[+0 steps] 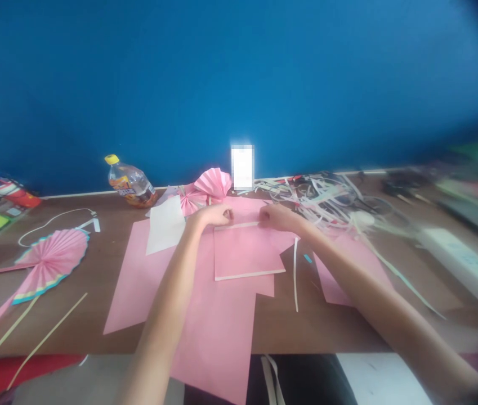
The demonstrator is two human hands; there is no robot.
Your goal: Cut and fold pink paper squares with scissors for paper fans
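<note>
A small pink paper sheet (pixel 245 253) lies flat on larger pink sheets, one white strip running along its lower edge. A second narrow white strip (pixel 239 225) stretches along its upper edge, between my two hands. My left hand (pixel 217 214) is closed with curled fingers at the strip's left end. At the right end, my right hand (pixel 280 217) is closed too, knuckles bent and fingertips hidden. Both seem to pinch the strip. Under these lies a large pink sheet (pixel 217 337) that hangs over the table's front edge.
Pleated pink paper fans stand behind my left hand; another pink fan (pixel 53 261) lies far left. A yellow-capped bottle (pixel 131 183) leans near the blue wall. Tangled white strips (pixel 318 197) pile at the back right, near a power strip (pixel 467 261). A bright phone-like screen (pixel 242 167) stands behind.
</note>
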